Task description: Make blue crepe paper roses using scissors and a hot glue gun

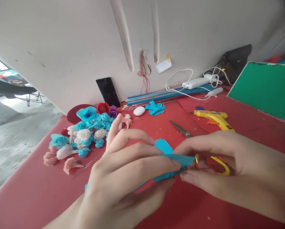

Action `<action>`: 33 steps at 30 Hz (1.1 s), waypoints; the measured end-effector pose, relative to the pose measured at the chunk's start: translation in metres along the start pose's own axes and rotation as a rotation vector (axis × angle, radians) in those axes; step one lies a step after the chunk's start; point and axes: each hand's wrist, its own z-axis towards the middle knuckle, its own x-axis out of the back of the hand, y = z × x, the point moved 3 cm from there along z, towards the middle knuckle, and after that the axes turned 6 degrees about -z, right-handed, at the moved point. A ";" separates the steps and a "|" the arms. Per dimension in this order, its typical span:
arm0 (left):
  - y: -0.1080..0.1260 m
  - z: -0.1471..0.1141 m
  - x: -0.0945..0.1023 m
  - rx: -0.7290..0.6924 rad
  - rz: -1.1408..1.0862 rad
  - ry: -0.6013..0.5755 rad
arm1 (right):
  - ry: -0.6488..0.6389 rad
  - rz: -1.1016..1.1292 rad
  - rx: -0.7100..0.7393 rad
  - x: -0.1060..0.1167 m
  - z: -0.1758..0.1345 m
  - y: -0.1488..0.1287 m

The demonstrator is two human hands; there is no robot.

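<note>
A strip of blue crepe paper [184, 160] is stretched between my two hands above the red table. My left hand [132, 171] pinches it between thumb and fingers, and its little finger points up. From the other side, the fingertips of my right hand [218, 162] close on the strip's right end. Another blue paper piece [163, 145] lies just behind the strip, partly covered by my fingers. Scissors with yellow handles [182, 129] rest beneath my right hand, which hides part of them.
Paper flowers [85, 134] in blue, white, pink and red are heaped at the left. A yellow glue gun [215, 118] lies at the right, near a green board [266, 89]. Along the wall stand a phone [108, 92] and a white power strip [195, 83] with cables.
</note>
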 end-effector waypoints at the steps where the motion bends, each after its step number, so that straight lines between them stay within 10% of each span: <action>1: -0.001 -0.001 -0.001 0.004 -0.018 0.018 | 0.017 -0.022 0.008 0.001 0.000 0.000; 6: -0.008 0.000 -0.006 0.058 -0.098 -0.001 | 0.170 -0.095 0.082 0.006 0.000 -0.003; 27: 0.003 -0.002 0.002 -0.180 0.244 -0.077 | 0.070 -0.008 0.102 -0.005 0.003 -0.009; 33: -0.003 -0.003 -0.004 -0.023 0.143 -0.100 | 0.026 0.036 0.057 -0.005 0.006 -0.008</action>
